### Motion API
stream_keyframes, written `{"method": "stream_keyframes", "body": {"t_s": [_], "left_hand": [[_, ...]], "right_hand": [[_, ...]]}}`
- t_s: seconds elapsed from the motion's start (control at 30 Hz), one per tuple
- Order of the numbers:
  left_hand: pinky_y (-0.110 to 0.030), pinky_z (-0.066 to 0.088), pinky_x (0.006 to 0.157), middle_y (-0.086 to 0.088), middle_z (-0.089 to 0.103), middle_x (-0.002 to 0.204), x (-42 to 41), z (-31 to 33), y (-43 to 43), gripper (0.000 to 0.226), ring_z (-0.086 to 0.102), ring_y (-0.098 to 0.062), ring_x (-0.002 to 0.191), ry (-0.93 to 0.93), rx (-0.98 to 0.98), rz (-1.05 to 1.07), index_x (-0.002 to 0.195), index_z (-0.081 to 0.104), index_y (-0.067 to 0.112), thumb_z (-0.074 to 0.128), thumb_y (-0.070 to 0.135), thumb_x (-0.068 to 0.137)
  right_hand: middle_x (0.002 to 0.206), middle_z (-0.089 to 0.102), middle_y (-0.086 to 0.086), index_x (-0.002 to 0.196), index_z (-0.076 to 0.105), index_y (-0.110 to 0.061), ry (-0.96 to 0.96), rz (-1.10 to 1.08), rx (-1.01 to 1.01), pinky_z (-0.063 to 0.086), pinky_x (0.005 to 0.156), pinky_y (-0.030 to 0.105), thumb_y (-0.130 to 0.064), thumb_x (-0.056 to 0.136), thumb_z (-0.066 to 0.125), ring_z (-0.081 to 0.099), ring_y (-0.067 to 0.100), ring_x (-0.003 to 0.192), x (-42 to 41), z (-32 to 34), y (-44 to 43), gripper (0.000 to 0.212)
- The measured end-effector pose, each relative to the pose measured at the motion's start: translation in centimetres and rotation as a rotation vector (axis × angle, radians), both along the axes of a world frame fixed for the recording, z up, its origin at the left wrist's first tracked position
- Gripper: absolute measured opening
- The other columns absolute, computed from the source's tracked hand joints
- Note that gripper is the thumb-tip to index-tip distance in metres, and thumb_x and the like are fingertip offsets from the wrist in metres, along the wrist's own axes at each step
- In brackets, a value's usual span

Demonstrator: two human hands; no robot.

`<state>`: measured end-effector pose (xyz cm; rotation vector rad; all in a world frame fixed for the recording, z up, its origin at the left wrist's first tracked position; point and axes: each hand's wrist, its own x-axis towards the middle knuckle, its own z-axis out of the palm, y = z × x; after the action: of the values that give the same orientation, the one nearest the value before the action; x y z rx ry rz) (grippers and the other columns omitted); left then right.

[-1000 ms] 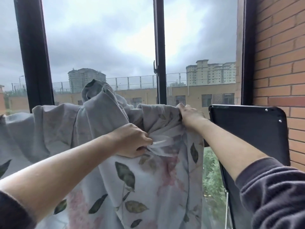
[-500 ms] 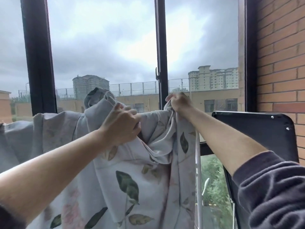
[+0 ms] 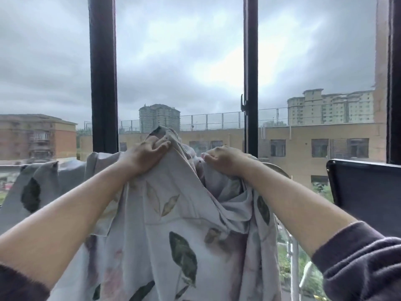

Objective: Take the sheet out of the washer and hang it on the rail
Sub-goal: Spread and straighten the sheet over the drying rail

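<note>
Before the window [image 3: 250,61], left hand [image 3: 145,155] and right hand [image 3: 225,160] clutch the sheet [image 3: 173,224], rail hidden.

Sheet [image 3: 173,235] draped before a window, gripped near its top by both hands.

Left hand [image 3: 144,154] at centre left, high on a raised fold of the sheet; right hand [image 3: 221,159] just to its right and slightly lower, on the neighbouring bunch, apart from the left hand. Rest of the sheet hanging below and between both forearms, spreading leftward to the edge of view. Behind the sheet, two uprights of the window: left mullion [image 3: 103,83] above the left forearm, middle mullion [image 3: 250,72] behind the right hand, with window handle [image 3: 243,104] on its left side. Panel [image 3: 364,192] at far right, beside the right forearm. Upright post [image 3: 294,268] low right, just beside the sheet's right edge. Buildings [image 3: 325,144] outside, beyond the glass.
</note>
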<state>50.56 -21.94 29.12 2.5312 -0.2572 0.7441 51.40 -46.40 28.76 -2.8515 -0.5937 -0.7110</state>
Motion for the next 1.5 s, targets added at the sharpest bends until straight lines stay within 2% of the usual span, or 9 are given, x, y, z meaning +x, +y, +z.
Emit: {"method": "stream_keyframes", "body": {"t_s": [0.2, 0.33, 0.47, 0.67, 0.9, 1.07, 1.2, 1.33, 1.5], "left_hand": [[-0.038, 0.045, 0.098, -0.01, 0.057, 0.125, -0.2, 2.1, -2.8, 0.051, 0.055, -0.026, 0.111, 0.133, -0.187, -0.09, 0.122, 0.055, 0.016, 0.048, 0.054, 0.087], [-0.032, 0.048, 0.089, -0.008, 0.056, 0.118, 0.2, 2.2, -3.7, 0.072, 0.056, -0.023, 0.105, 0.178, -0.358, -0.054, 0.123, 0.051, 0.013, 0.065, 0.058, 0.068], [-0.029, 0.046, 0.081, -0.004, 0.062, 0.097, -0.2, 1.2, -4.5, 0.023, 0.058, -0.021, 0.093, -0.161, -0.587, -0.049, 0.098, 0.056, 0.018, 0.063, 0.016, 0.076], [-0.021, 0.041, 0.062, 0.002, 0.055, 0.076, -3.8, -3.5, -3.4, 0.032, 0.05, -0.013, 0.068, -0.369, -0.977, -0.379, 0.09, 0.052, 0.017, 0.043, -0.011, 0.077], [-0.031, 0.044, 0.085, 0.007, 0.062, 0.091, -5.3, -1.1, -3.1, 0.03, 0.056, -0.013, 0.093, -0.157, -0.503, -0.343, 0.091, 0.061, 0.033, 0.051, 0.049, 0.068], [-0.028, 0.045, 0.074, -0.004, 0.067, 0.087, -4.4, -1.2, -1.0, 0.027, 0.059, -0.022, 0.089, -0.303, -0.486, -0.052, 0.082, 0.072, 0.019, 0.047, 0.023, 0.093], [-0.038, 0.038, 0.09, -0.015, 0.06, 0.119, -2.8, -2.9, 3.1, 0.04, 0.054, -0.031, 0.11, -0.085, 0.062, 0.368, 0.106, 0.059, 0.017, 0.028, 0.041, 0.098], [-0.041, 0.03, 0.102, -0.015, 0.058, 0.127, -2.1, -3.1, 2.4, 0.053, 0.05, -0.034, 0.119, -0.044, 0.124, 0.407, 0.122, 0.058, 0.024, 0.016, 0.048, 0.099], [-0.04, 0.029, 0.1, -0.016, 0.059, 0.126, -2.0, -2.3, 2.1, 0.04, 0.049, -0.034, 0.119, 0.05, 0.169, 0.435, 0.122, 0.057, 0.016, 0.036, 0.034, 0.095]], "right_hand": [[0.123, 0.061, 0.011, 0.091, 0.063, -0.017, 0.171, 0.255, 0.178, 0.04, 0.091, 0.031, -0.032, 0.101, 0.035, 0.053, 0.019, 0.102, 1.4, 1.0, 2.4, 0.034], [0.116, 0.064, -0.003, 0.109, 0.066, -0.019, 0.298, 0.397, 0.234, 0.039, 0.1, 0.028, -0.012, 0.095, 0.043, 0.055, 0.011, 0.112, 1.5, 1.0, 1.7, 0.028], [0.124, 0.062, -0.004, 0.116, 0.061, -0.023, 0.302, 0.436, 0.3, 0.041, 0.1, 0.027, -0.018, 0.094, 0.046, 0.055, 0.012, 0.116, 1.3, 0.7, 1.2, 0.027], [0.109, 0.06, 0.012, 0.119, 0.047, -0.022, 0.292, 0.513, 0.681, 0.052, 0.091, 0.04, -0.014, 0.097, 0.04, 0.061, 0.02, 0.092, 0.9, 0.8, 1.2, 0.024], [0.097, 0.066, 0.01, 0.114, 0.06, -0.015, 0.507, 0.285, 0.586, 0.048, 0.079, 0.031, -0.062, 0.091, 0.041, 0.061, 0.024, 0.085, -1.4, 3.0, 4.1, 0.055], [0.032, 0.039, -0.002, 0.049, 0.045, -0.009, 0.345, 0.086, 0.892, 0.029, 0.045, 0.023, 0.002, 0.068, 0.056, 0.038, 0.018, 0.046, -0.6, 2.7, 5.7, 0.025], [0.054, 0.062, 0.001, 0.054, 0.066, -0.011, 0.277, 0.173, 1.222, 0.044, 0.053, 0.025, -0.001, 0.062, 0.059, 0.058, 0.02, 0.059, 0.4, 2.2, 5.9, 0.015], [0.072, 0.072, 0.0, 0.061, 0.07, -0.019, 0.124, 0.402, 1.432, 0.057, 0.082, 0.037, -0.007, 0.061, 0.063, 0.069, 0.022, 0.082, 1.7, 3.6, 6.7, 0.014], [0.079, 0.061, 0.005, 0.062, 0.062, -0.018, 0.325, 0.836, 1.358, 0.05, 0.066, 0.029, 0.01, 0.071, 0.057, 0.06, 0.019, 0.074, 0.9, 4.5, 6.1, 0.03]]}}
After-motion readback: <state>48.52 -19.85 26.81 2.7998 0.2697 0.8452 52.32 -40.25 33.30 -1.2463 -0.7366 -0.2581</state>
